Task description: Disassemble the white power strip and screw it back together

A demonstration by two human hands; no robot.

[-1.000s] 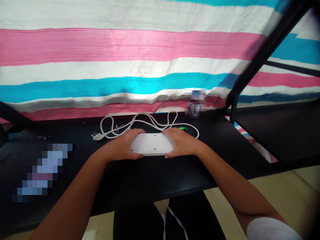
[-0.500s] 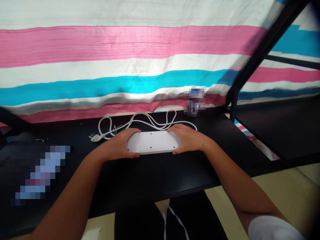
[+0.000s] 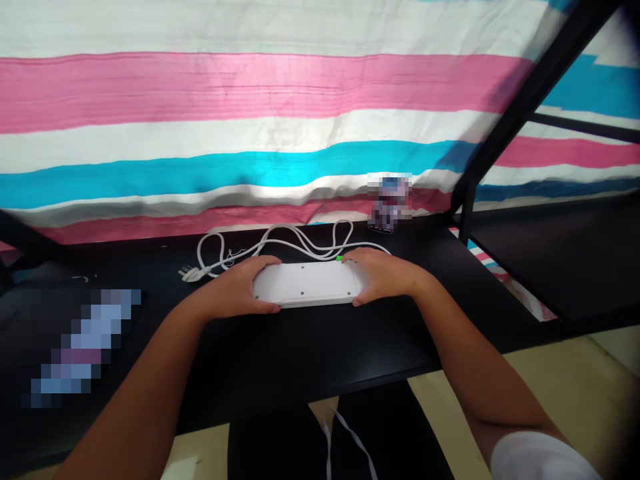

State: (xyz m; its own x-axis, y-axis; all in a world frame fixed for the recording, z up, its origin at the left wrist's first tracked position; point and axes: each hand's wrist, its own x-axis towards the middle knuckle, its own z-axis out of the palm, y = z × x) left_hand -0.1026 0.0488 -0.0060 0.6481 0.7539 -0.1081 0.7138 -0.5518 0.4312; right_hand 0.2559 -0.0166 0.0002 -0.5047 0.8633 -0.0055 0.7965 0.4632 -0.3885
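A white power strip lies on the black table with its screwed face up. My left hand grips its left end, thumb on the near edge and fingers on the far edge. Around the right end, my right hand holds it the same way. A small bright green part shows at the far edge beside my right fingers. Behind the strip, a white cable lies in loose loops, and its plug rests to the left, near my left hand.
A blurred flat item lies on the black table at the left. Another blurred upright object stands at the back right, against the striped cloth. A black frame post slants up at the right.
My right hand has shifted slightly right along the strip, uncovering more of its right end and the green part at the far edge. My left hand has hardly moved.
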